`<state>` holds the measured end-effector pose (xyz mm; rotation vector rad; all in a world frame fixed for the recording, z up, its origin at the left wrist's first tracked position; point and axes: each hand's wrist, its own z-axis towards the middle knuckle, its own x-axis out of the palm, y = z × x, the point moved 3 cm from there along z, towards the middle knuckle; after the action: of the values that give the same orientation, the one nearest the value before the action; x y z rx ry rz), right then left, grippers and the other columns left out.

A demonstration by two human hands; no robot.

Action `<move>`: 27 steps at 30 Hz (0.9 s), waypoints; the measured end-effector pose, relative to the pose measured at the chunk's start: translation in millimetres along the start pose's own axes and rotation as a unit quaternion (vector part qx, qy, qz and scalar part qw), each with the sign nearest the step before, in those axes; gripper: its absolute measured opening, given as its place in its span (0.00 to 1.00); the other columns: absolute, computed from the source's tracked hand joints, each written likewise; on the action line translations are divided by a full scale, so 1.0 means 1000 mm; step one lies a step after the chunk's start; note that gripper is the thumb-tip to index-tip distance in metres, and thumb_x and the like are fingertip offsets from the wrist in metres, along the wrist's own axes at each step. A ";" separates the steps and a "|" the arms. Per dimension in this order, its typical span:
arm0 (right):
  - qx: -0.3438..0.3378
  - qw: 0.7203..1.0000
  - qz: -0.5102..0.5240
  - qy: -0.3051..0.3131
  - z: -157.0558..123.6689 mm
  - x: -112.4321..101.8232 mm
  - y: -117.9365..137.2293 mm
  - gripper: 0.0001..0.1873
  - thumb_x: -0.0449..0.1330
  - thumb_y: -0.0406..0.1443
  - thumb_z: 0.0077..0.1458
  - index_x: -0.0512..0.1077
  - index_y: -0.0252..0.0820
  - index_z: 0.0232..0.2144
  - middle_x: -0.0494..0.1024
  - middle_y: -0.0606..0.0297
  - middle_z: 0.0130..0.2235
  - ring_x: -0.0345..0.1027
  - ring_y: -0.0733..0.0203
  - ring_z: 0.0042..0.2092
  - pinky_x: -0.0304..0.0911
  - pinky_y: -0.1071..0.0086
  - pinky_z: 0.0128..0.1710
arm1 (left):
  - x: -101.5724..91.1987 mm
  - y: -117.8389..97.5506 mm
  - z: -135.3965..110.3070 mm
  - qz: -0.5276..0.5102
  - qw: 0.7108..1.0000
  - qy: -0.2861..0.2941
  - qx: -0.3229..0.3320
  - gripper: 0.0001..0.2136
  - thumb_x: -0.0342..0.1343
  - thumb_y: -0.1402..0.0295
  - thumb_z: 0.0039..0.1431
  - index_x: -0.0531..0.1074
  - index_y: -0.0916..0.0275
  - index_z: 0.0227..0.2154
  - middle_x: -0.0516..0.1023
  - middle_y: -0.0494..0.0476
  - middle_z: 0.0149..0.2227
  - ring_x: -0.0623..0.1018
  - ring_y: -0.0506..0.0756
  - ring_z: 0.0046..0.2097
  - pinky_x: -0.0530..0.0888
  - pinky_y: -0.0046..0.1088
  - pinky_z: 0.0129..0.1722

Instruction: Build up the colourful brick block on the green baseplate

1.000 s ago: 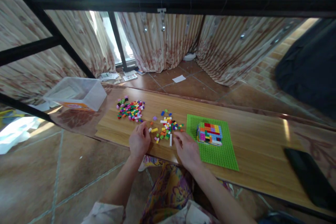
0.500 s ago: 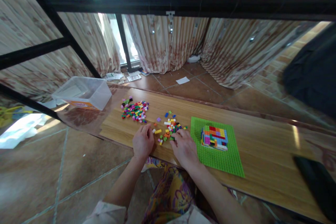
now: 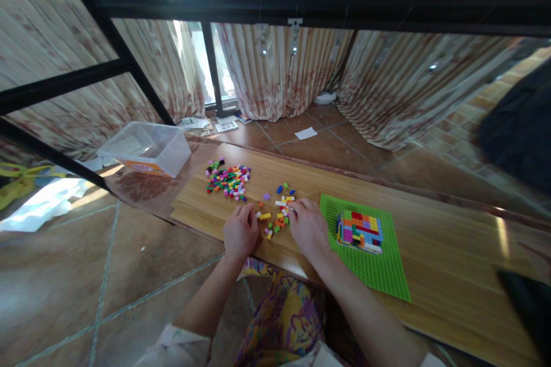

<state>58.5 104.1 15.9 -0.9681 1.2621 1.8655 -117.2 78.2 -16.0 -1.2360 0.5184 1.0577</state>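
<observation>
My left hand rests at the near edge of the wooden board, fingers curled closed; whatever they may hold is hidden. Just beyond its fingertips lie a yellow building brick and an orange one. My right hand reaches over the right side of a small spread of loose bricks, its fingers pinched together among them. Something pale shows at the fingertips, too small to name. Right of this hand, a green baseplate carries a low block of multicoloured bricks.
A larger heap of mixed bricks lies on the board's left part. Beyond it stands a clear plastic box with an orange label. A dark flat object lies at the right end. A black metal bar crosses above, before striped curtains.
My right hand has moved away from me, further over the brick spread, covering bricks that showed before. The left hand keeps its curled pose. The whole view has shifted slightly.
</observation>
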 end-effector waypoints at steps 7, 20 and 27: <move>-0.058 0.997 -0.024 0.053 0.042 0.016 0.026 0.12 0.52 0.36 0.62 0.76 0.43 0.38 0.76 0.58 0.41 0.64 0.54 0.45 0.58 0.63 0.47 | 0.001 0.000 0.000 -0.014 1.000 0.001 0.004 0.11 0.48 0.67 0.63 0.74 0.60 0.43 0.78 0.57 0.39 0.77 0.54 0.40 0.71 0.28 0.40; -0.034 0.996 0.079 0.018 0.030 -0.009 0.045 0.12 0.52 0.33 0.62 0.75 0.44 0.41 0.77 0.62 0.41 0.68 0.62 0.44 0.61 0.69 0.46 | -0.001 0.004 0.004 -0.013 0.999 -0.023 0.023 0.11 0.47 0.66 0.62 0.75 0.60 0.38 0.79 0.57 0.39 0.78 0.55 0.38 0.71 0.28 0.37; 0.115 0.935 0.294 -0.161 -0.058 -0.096 -0.042 0.09 0.58 0.39 0.57 0.78 0.46 0.36 0.79 0.62 0.38 0.72 0.61 0.39 0.67 0.68 0.40 | -0.003 0.002 0.007 0.015 1.000 -0.026 0.006 0.13 0.47 0.65 0.62 0.76 0.61 0.40 0.79 0.60 0.40 0.78 0.57 0.39 0.71 0.30 0.37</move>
<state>153.5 49.7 65.3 -0.1400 1.6267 2.1319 -121.7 83.8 -12.6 -1.1905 0.5033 1.1079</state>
